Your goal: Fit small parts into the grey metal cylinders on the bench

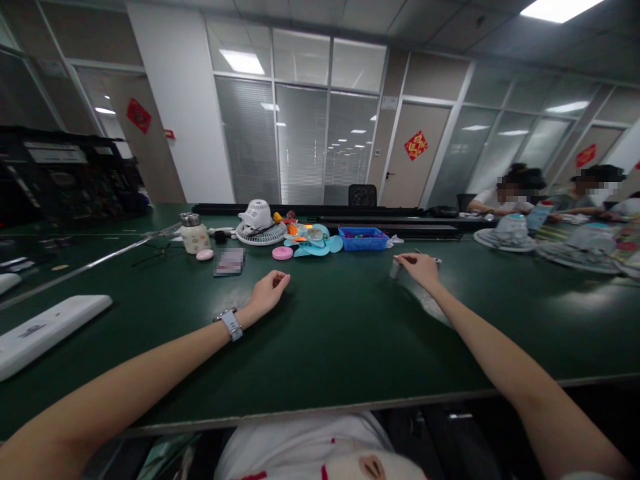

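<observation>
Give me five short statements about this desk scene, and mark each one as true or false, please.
1. The right hand rests on a small silver cylinder. True.
2. The left hand holds the pink round case. False: the hand lies apart from it on the green table, loosely curled, holding nothing.
3. A watch is on the left wrist. True.
4. The blue tray stands at the near edge of the table, by the person's body. False: it stands far across the table, beyond both hands.
5. The white fan lies to the right of the blue tray. False: it lies to its left, near the cream flask.
</observation>
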### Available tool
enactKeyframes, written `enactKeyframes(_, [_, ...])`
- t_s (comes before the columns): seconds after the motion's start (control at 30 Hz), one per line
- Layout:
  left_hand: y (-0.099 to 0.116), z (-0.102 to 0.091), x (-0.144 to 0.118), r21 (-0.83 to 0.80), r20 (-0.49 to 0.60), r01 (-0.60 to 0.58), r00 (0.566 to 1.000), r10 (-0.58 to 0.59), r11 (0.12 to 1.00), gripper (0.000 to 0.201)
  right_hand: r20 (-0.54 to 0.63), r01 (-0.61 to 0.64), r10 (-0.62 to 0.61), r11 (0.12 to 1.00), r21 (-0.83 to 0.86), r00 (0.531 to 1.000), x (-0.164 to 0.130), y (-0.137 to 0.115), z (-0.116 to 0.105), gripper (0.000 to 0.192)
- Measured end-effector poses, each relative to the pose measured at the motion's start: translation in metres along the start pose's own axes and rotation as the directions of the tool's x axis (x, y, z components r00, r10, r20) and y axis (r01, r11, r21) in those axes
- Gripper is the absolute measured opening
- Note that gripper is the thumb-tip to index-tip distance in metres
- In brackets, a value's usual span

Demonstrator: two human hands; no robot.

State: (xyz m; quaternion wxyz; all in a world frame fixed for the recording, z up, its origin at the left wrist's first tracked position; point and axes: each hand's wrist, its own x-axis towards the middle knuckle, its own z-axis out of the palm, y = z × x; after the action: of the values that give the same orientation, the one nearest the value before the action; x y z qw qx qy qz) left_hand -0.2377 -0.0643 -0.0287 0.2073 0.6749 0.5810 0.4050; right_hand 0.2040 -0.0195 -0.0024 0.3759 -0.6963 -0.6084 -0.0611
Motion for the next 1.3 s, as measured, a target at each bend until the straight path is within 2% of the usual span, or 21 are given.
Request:
enactKeyframes(0.17, [0.0, 0.0, 0.0, 0.008, 0.017, 0.003, 1.0, -0.003, 1.0, 0.04, 0.056, -0.038, 0.039, 0.999, -0.022, 0.998, 0.003, 0.005, 0.004, 0.037])
enactKeyframes(0.37, [-0.005, 0.002, 0.001, -0.003, 0.021, -0.001, 1.0, 0.001, 1.0, 0.04, 0.227, -0.106, 0.054, 0.97, 0.22, 0.972, 0.004, 0.024, 0.016, 0.06])
enactKeyframes(0.43, [-0.006, 0.002, 0.002, -0.009, 0.02, -0.004, 1.0, 0.005, 1.0, 0.039, 0.273, -0.138, 0.067, 0.959, 0.248, 0.96, 0.003, 0.029, 0.019, 0.056])
enactKeyframes(0.53, [-0.006, 0.002, 0.002, -0.029, 0.021, 0.001, 1.0, 0.0, 1.0, 0.039, 0.249, -0.144, 0.081, 0.958, 0.246, 0.965, -0.003, 0.023, 0.019, 0.05])
enactKeyframes(0.63, [-0.001, 0.001, -0.001, -0.055, 0.028, -0.023, 0.999, 0.025, 0.998, 0.04, 0.264, -0.094, 0.007, 0.944, 0.317, 0.965, -0.017, -0.006, 0.02, 0.051])
enactKeyframes(0.73, [0.006, 0.002, -0.005, -0.065, 0.051, -0.098, 0.994, 0.101, 0.993, 0.044, 0.323, -0.023, -0.157, 0.871, 0.49, 0.933, -0.039, -0.054, 0.024, 0.053])
enactKeyframes(0.87, [0.017, 0.003, -0.011, -0.086, 0.085, -0.225, 0.969, 0.232, 0.971, 0.048, 0.409, 0.011, -0.368, 0.755, 0.656, 0.835, -0.072, -0.122, 0.032, 0.05])
enactKeyframes(0.97, [0.022, 0.002, -0.013, -0.09, 0.099, -0.282, 0.952, 0.291, 0.955, 0.049, 0.44, 0.036, -0.465, 0.717, 0.696, 0.768, -0.089, -0.158, 0.043, 0.047])
enactKeyframes(1.13, [0.023, 0.0, -0.014, -0.06, 0.118, -0.341, 0.931, 0.346, 0.938, 0.045, 0.424, 0.029, -0.55, 0.634, 0.773, 0.72, -0.1, -0.184, 0.069, 0.045])
enactKeyframes(1.23, [0.021, 0.003, -0.011, -0.057, 0.118, -0.363, 0.923, 0.368, 0.93, 0.041, 0.402, 0.025, -0.563, 0.602, 0.798, 0.722, -0.103, -0.187, 0.078, 0.041])
enactKeyframes(1.3, [0.019, 0.006, -0.008, -0.068, 0.101, -0.361, 0.925, 0.367, 0.93, 0.04, 0.385, 0.055, -0.553, 0.619, 0.784, 0.739, -0.105, -0.188, 0.08, 0.04])
